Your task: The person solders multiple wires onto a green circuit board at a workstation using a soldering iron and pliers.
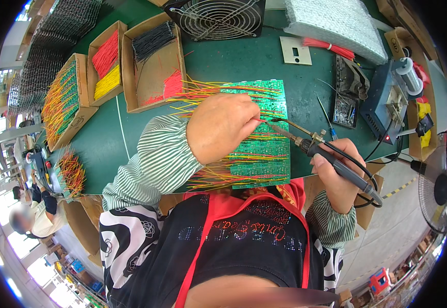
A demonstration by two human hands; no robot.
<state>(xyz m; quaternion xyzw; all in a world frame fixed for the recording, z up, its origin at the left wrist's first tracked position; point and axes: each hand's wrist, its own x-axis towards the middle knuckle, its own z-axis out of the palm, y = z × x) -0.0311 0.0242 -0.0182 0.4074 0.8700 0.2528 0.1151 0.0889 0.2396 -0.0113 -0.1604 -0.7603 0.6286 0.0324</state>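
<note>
A panel of green circuit boards [256,168] lies on the green table in front of me. Rows of red and yellow wires [208,179] run across it and stick out past its left edge. My left hand [221,126] is over the panel, its fingertips pinched on a short red wire [262,120]. From the right, my right hand [339,177] grips a soldering iron [358,180] with a thin feed tube [298,126] clamped along it. The iron's tip points at the red wire's end by my left fingertips; whether they touch is too small to tell.
Cardboard boxes of red and yellow wires [105,56] and black wires [152,41] stand at the back left, near wired boards [62,105]. A fume fan [218,19] is behind. A blue soldering station [385,92], solder spool [410,77] and screwdriver [332,132] are on the right.
</note>
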